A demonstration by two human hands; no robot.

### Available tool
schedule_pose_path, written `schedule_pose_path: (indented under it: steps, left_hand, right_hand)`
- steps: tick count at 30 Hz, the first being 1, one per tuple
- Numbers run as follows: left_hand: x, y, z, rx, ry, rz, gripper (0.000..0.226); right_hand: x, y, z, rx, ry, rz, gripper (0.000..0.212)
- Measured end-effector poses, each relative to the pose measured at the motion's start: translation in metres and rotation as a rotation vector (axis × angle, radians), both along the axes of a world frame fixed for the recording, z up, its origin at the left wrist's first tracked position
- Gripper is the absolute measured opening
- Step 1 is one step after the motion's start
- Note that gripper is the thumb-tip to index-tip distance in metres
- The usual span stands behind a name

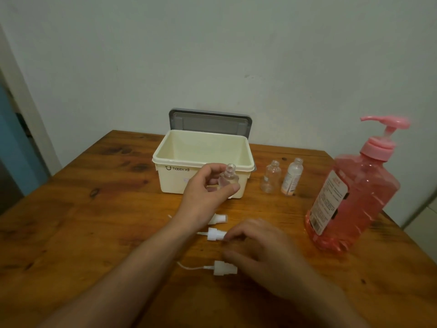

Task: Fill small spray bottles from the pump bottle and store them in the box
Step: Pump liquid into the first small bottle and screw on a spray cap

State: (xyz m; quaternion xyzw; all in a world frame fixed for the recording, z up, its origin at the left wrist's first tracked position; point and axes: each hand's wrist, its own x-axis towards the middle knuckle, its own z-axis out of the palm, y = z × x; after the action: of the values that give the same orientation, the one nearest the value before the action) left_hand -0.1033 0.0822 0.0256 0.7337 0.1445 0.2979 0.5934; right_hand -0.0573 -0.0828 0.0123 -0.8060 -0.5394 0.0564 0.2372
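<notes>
My left hand point(208, 190) holds a small clear spray bottle point(229, 177), uncapped and upright, in front of the cream box point(241, 147), whose grey lid point(210, 121) stands open behind it. My right hand point(257, 252) rests on the table, its fingertips touching a white spray cap point(215, 234). Two more white spray caps lie nearby: one point(220, 219) beside my left wrist, one point(224, 267) with a long tube under my right hand. Two uncapped small bottles point(271, 176) point(292, 177) stand right of the box. The large pink pump bottle point(354, 192) stands at the right.
The wooden table point(82, 209) backs against a pale wall. Its right edge runs close behind the pump bottle. A doorway with a blue panel point(11, 143) is at the far left.
</notes>
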Motion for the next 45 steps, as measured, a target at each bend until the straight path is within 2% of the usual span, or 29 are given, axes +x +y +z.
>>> schedule_pose_path:
  steps: [6, 10, 14, 17, 19, 23, 29, 37, 45]
  left_hand:
    - [0.001, 0.001, -0.003, -0.007, 0.015, 0.000, 0.036]
    - [0.004, 0.003, -0.004, -0.023, 0.008, -0.008, 0.036]
    - [0.005, 0.007, -0.004, -0.042, -0.012, -0.010, 0.035]
    - [0.004, 0.010, -0.005, -0.065, -0.020, 0.003, 0.037]
    - [0.004, 0.009, -0.006, -0.084, -0.026, 0.013, 0.038]
    - [0.004, 0.007, -0.010, -0.089, -0.014, 0.003, 0.036]
    - [0.005, 0.004, -0.013, -0.064, -0.011, -0.017, 0.035]
    - [0.003, 0.001, -0.015, -0.054, -0.024, -0.027, 0.035]
    - [0.004, 0.000, -0.016, -0.034, -0.041, -0.045, 0.035]
  right_hand:
    - [-0.006, 0.007, -0.004, -0.143, -0.005, 0.085, 0.039]
    - [-0.009, 0.009, -0.006, -0.123, -0.035, 0.115, 0.030]
    - [-0.001, -0.001, -0.001, -0.074, 0.088, 0.026, 0.019]
    - [0.014, -0.017, 0.012, 0.035, 0.223, -0.110, 0.014]
    - [0.022, -0.027, 0.025, 0.172, 0.275, -0.165, 0.024]
    - [0.032, -0.033, 0.046, 0.444, 0.311, -0.238, 0.030]
    - [0.039, -0.023, 0.058, 0.565, 0.305, -0.292, 0.032]
    - [0.048, -0.005, 0.070, 0.485, 0.234, -0.316, 0.014]
    - [0.059, 0.003, 0.081, 0.375, 0.194, -0.321, 0.015]
